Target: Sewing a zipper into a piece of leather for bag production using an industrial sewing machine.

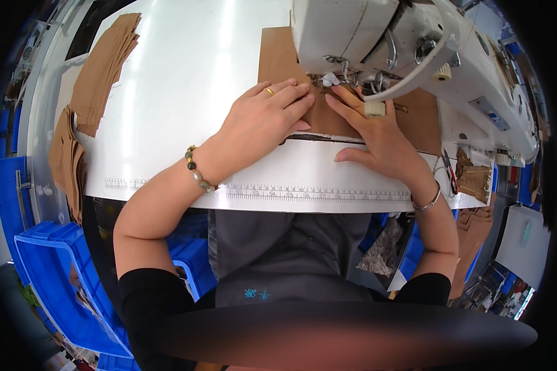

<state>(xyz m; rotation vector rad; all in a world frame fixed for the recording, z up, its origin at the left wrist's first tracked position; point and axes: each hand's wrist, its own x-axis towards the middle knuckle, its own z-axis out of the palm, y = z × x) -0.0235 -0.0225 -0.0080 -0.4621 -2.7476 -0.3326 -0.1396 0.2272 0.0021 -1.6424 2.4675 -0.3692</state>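
**Brown Cloth Under Two Hands**

Brown cut pieces [102, 71] lie far off the left hand's outer side. The left hand [263, 120] lies flat and open, pressing the brown cloth [328, 117]. Beside it, the right hand [377, 139] presses too, open, fingertips under the white sewing machine [414, 43].

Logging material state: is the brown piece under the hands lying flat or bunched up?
Flat: the brown piece lies smooth on the white table, pressed by both hands.

Brown fabric piece [328, 117] ctr top; white sewing machine [414, 43] upper rt; white table [185, 93]; tan cut pieces [102, 71] upper left; blue bins [49, 272] lower left.
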